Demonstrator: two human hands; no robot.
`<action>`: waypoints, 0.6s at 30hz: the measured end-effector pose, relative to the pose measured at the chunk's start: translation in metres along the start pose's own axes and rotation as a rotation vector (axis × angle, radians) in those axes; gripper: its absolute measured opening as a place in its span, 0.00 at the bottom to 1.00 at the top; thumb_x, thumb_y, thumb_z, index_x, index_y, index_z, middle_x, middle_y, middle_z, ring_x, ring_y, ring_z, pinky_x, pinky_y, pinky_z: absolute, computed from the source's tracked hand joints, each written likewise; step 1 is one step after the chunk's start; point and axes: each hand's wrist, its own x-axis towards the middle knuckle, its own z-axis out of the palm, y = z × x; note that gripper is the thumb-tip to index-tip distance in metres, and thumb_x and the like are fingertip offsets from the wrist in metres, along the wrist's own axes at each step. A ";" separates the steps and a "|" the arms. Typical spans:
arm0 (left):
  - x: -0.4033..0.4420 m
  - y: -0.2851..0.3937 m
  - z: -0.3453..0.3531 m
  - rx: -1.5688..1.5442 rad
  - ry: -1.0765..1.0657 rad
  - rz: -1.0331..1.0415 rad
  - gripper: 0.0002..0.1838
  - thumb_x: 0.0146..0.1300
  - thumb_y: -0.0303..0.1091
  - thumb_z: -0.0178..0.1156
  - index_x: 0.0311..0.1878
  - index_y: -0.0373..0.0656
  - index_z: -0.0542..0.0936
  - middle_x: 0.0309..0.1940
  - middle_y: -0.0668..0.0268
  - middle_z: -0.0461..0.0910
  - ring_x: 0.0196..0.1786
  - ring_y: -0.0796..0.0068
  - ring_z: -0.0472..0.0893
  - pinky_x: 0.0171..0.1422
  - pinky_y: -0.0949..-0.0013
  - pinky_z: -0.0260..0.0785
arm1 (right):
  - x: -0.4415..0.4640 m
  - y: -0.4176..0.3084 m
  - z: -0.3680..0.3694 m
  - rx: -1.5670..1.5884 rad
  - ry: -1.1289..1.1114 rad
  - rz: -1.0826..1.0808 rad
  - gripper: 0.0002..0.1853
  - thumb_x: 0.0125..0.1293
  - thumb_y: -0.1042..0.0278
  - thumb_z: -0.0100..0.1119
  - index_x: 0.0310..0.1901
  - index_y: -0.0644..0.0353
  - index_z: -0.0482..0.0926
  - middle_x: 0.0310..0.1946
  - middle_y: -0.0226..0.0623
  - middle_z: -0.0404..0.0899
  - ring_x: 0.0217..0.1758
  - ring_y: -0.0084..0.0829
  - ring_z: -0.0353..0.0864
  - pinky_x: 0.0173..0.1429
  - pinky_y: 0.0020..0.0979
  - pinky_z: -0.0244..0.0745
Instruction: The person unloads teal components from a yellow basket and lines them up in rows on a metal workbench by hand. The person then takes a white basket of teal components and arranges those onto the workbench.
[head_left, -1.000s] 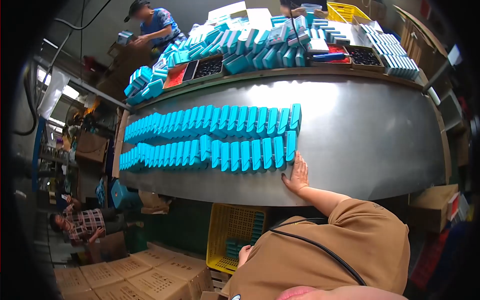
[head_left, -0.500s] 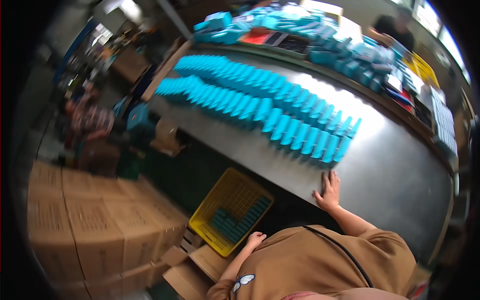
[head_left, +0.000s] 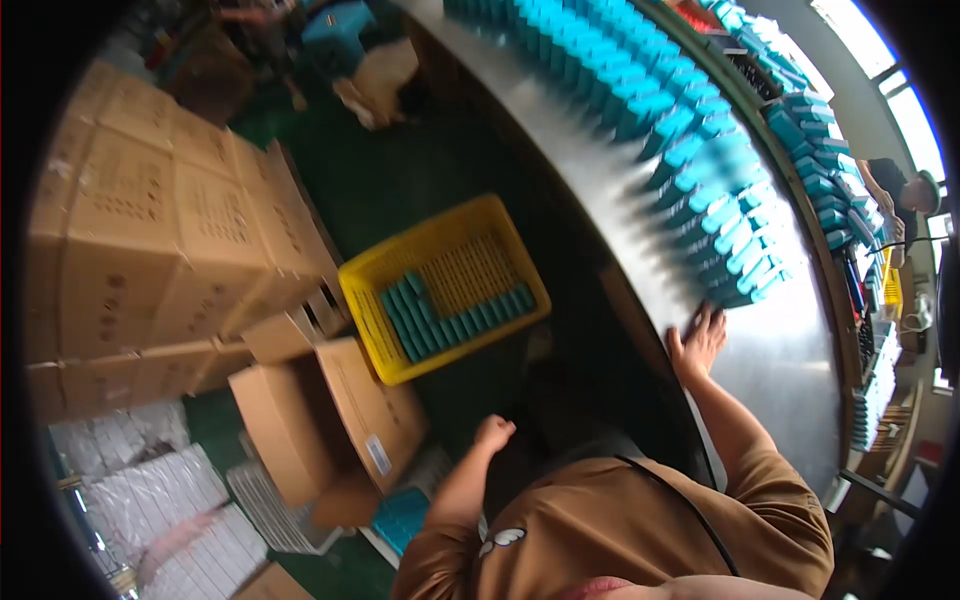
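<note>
My right hand [head_left: 698, 344] lies with its fingers spread on the metal table [head_left: 740, 390], its fingertips at the near end of the rows of teal boxes [head_left: 640, 110]. The boxes stand upright side by side in two long rows. My left hand [head_left: 494, 433] hangs over the floor with its fingers curled in; whether anything is inside them is too small to tell. Beyond it on the floor is a yellow basket [head_left: 365, 335], which holds several teal boxes [head_left: 415, 318] in lines along two sides.
Stacked cartons [head_left: 120, 220] fill the left. An open carton [head_left: 290, 430] stands between them and my left arm, near plastic-wrapped stacks [head_left: 160, 500]. A blue stool [head_left: 338, 28] is at the top. Across the table are piled teal boxes [head_left: 815, 165] and a person [head_left: 900, 190].
The view has turned toward the floor on the left, bringing the basket and open carton nearer the middle. My left hand has moved out from beside my body; my right hand remains by the row's end.
</note>
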 end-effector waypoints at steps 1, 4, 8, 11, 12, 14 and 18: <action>0.000 -0.014 0.012 -0.090 0.069 -0.012 0.20 0.58 0.48 0.65 0.42 0.39 0.84 0.39 0.52 0.85 0.45 0.55 0.84 0.50 0.56 0.75 | 0.001 0.003 0.001 0.011 0.013 -0.013 0.50 0.58 0.41 0.60 0.76 0.54 0.49 0.74 0.62 0.46 0.79 0.59 0.40 0.78 0.56 0.35; 0.009 -0.053 0.037 -0.137 0.197 0.007 0.21 0.57 0.50 0.65 0.43 0.41 0.84 0.39 0.53 0.85 0.46 0.53 0.84 0.51 0.56 0.75 | 0.001 0.003 0.009 -0.012 0.043 -0.033 0.46 0.61 0.42 0.58 0.75 0.55 0.51 0.74 0.62 0.48 0.78 0.58 0.42 0.78 0.55 0.36; 0.044 -0.097 0.064 -0.009 0.057 0.028 0.24 0.57 0.54 0.62 0.39 0.38 0.84 0.40 0.46 0.82 0.47 0.42 0.80 0.49 0.48 0.72 | 0.002 0.007 0.011 0.181 0.067 -0.018 0.43 0.59 0.48 0.62 0.72 0.58 0.57 0.70 0.63 0.53 0.75 0.60 0.49 0.76 0.53 0.43; 0.095 -0.105 0.068 0.003 0.063 -0.074 0.35 0.51 0.49 0.71 0.57 0.33 0.75 0.55 0.43 0.78 0.59 0.45 0.77 0.63 0.52 0.71 | 0.002 0.005 0.010 0.113 0.088 0.016 0.43 0.58 0.48 0.61 0.72 0.57 0.58 0.69 0.63 0.55 0.74 0.60 0.51 0.75 0.53 0.44; 0.095 -0.082 0.052 0.042 0.161 -0.094 0.40 0.51 0.47 0.73 0.62 0.32 0.70 0.57 0.43 0.77 0.61 0.45 0.77 0.64 0.53 0.70 | 0.002 0.002 0.009 0.097 0.090 0.024 0.43 0.58 0.47 0.61 0.72 0.56 0.58 0.69 0.62 0.55 0.74 0.60 0.50 0.75 0.53 0.44; 0.111 -0.044 0.014 0.082 0.277 -0.030 0.39 0.51 0.41 0.73 0.63 0.33 0.68 0.59 0.45 0.74 0.63 0.47 0.74 0.67 0.53 0.68 | 0.001 0.004 0.015 0.056 0.122 -0.029 0.42 0.58 0.47 0.60 0.72 0.55 0.58 0.69 0.61 0.55 0.75 0.59 0.49 0.76 0.52 0.43; 0.163 0.001 -0.048 0.443 0.538 0.096 0.47 0.52 0.37 0.71 0.73 0.40 0.58 0.72 0.55 0.60 0.73 0.57 0.62 0.72 0.53 0.59 | 0.002 0.008 0.015 0.048 0.081 -0.047 0.41 0.61 0.46 0.57 0.73 0.54 0.56 0.71 0.60 0.53 0.76 0.58 0.46 0.77 0.52 0.40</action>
